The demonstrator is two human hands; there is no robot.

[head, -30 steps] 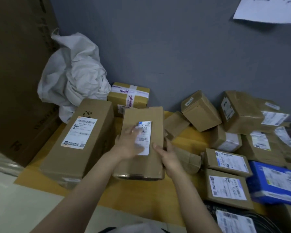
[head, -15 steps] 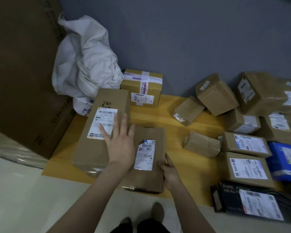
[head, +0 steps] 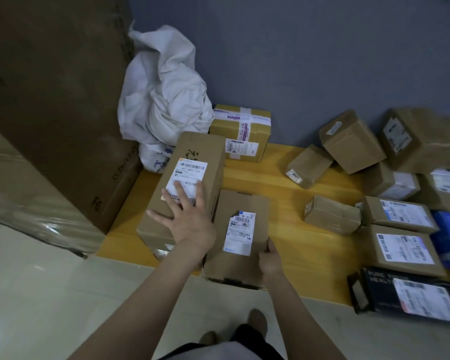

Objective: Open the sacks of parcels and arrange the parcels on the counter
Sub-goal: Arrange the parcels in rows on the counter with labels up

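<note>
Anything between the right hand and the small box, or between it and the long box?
Nothing visible. The right hand grips the small box at its right edge; the small box lies right beside the long box, where the left hand rests flat.

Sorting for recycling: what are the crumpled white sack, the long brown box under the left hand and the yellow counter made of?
Crumpled white sack: seemingly woven plastic or cloth, matt, stiff creases.
Long brown box under the left hand: cardboard, matt, paper label.
Yellow counter: likely wood or laminate, smooth, faint grain lines.
</note>
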